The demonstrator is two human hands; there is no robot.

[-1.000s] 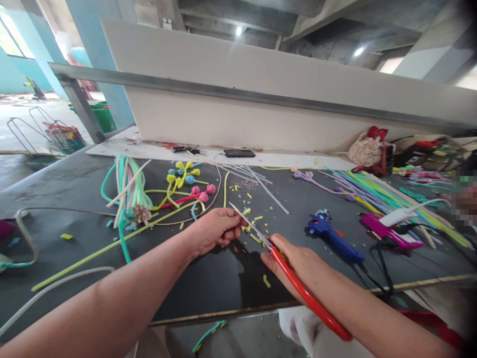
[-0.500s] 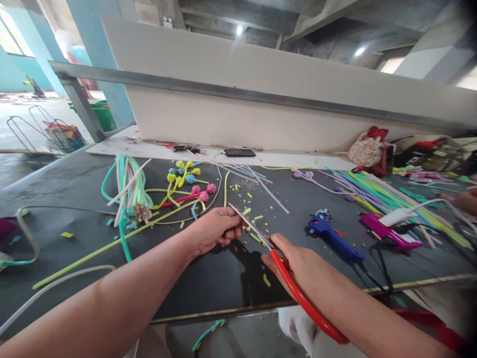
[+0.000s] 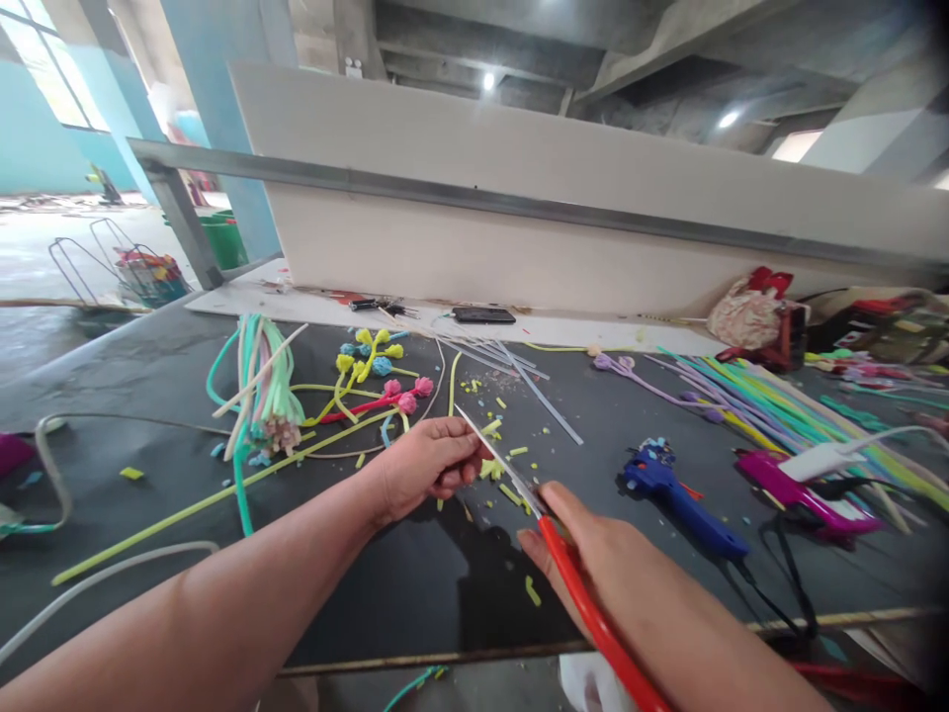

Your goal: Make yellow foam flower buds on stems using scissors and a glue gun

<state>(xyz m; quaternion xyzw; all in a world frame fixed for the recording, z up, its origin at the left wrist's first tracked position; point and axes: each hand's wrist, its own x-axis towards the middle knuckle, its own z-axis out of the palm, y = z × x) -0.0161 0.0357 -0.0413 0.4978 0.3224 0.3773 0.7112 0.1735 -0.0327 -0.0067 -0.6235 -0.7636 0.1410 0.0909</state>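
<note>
My right hand [image 3: 604, 539] grips a pair of red-handled scissors [image 3: 582, 593]. Their long blades point up and left, and the tips lie against the fingers of my left hand [image 3: 426, 463]. Those left fingers are pinched together; what they hold is too small and covered to make out. Yellow-green scraps [image 3: 511, 492] of fuzzy pipe cleaner lie on the dark table [image 3: 415, 603] below the blades. Left of my hands are yellow flower-like pieces [image 3: 363, 361], pink pompom-tipped stems [image 3: 406, 400] and one long yellow-green pipe cleaner [image 3: 185, 514].
A bundle of mint and pink pipe cleaners [image 3: 271, 396] stands at left. To the right lie a blue glue gun [image 3: 686, 504], a magenta device [image 3: 808, 489] with cables and many coloured stems [image 3: 771, 386]. Clear sticks [image 3: 541, 396] and a phone [image 3: 483, 314] lie behind.
The view has shifted slightly, so the scene sits a little lower and, on the right, further right. Both hands keep nearly the same pose, scissors still at the left fingertips.
</note>
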